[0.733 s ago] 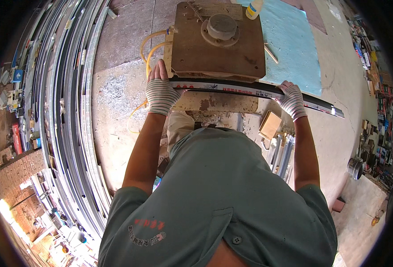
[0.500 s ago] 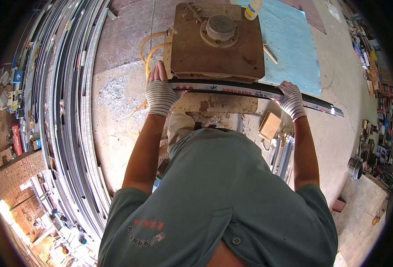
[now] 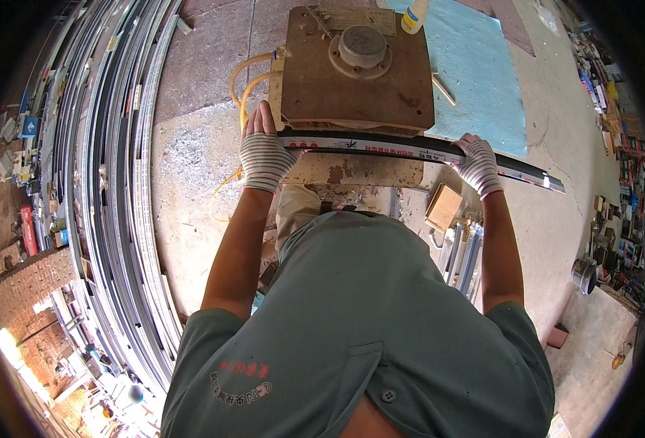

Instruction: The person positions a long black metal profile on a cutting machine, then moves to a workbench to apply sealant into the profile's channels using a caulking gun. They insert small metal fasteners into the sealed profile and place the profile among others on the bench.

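A long black metal profile with a white printed film strip lies crosswise along the front edge of a brown metal machine. My left hand, in a striped knit glove with bare fingertips, rests at the profile's left end. Its fingers are stretched out straight, pointing away from me, and the thumb lies by the near edge. Further right, my right hand in a matching glove has its fingers curled over the profile. Beyond that hand the free end sticks out to the right. The profile's back edge is partly hidden under the machine.
Yellow hoses run from the machine's left side. A small bottle stands at its far right corner, beside a light blue sheet. Long metal profiles are stacked at left. A cardboard box sits near my right forearm.
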Demonstrator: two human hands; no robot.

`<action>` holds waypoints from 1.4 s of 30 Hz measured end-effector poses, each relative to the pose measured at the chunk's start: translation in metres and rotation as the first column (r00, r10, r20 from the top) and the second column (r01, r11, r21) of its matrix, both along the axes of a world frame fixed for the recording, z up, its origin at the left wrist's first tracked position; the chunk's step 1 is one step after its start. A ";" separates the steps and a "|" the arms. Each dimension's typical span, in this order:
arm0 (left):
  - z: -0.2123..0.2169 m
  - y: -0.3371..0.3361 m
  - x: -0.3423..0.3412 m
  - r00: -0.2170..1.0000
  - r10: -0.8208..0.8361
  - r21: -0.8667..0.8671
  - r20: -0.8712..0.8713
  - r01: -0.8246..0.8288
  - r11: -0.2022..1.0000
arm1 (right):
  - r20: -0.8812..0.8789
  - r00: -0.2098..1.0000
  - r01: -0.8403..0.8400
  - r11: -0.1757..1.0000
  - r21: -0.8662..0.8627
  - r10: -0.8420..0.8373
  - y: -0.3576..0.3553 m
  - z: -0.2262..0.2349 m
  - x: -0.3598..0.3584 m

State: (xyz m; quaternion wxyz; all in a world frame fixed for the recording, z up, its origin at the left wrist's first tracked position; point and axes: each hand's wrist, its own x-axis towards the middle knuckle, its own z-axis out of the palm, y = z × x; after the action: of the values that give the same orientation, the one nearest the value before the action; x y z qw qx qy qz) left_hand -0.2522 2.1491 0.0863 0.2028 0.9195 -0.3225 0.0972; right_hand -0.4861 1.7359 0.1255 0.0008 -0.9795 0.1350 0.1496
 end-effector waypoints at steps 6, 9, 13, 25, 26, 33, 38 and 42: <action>0.000 0.000 0.001 1.000 -0.007 -0.005 -0.008 0.007 1.000 | 0.006 1.000 0.013 1.000 0.000 -0.013 0.002 0.001 0.000; -0.001 0.000 0.002 1.000 -0.011 -0.010 0.003 0.011 1.000 | 0.022 1.000 0.013 1.000 0.022 -0.013 0.001 -0.001 -0.001; -0.001 0.000 0.001 0.999 -0.027 -0.017 0.026 0.028 0.999 | 0.046 0.999 0.015 0.999 0.033 -0.017 -0.001 -0.004 -0.002; 0.001 0.000 -0.001 0.999 -0.022 0.020 0.036 0.021 1.000 | 0.048 0.999 -0.004 1.000 0.031 0.003 -0.002 -0.003 -0.003; 0.001 0.000 -0.001 0.999 -0.011 0.031 0.034 0.010 0.999 | 0.043 0.999 -0.007 1.000 0.021 0.006 -0.001 -0.002 -0.003; 0.001 0.002 -0.001 1.000 -0.003 0.047 0.018 0.002 0.999 | -0.011 1.000 0.023 1.000 0.008 -0.023 0.004 0.002 0.003; 0.000 0.002 -0.001 1.000 0.005 0.055 0.001 -0.005 0.998 | 0.051 0.999 -0.021 1.000 0.014 0.020 -0.002 -0.005 -0.002; 0.006 0.000 -0.003 0.995 0.071 0.239 -0.069 -0.053 0.970 | 0.311 0.946 -0.098 0.995 0.009 0.090 -0.004 -0.019 -0.014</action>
State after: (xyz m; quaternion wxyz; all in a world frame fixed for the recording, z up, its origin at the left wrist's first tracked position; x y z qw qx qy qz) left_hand -0.2547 2.1495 0.0927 0.1009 0.9498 -0.2948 0.0291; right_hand -0.4998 1.7318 0.1066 0.0265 -0.9960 0.0846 -0.0048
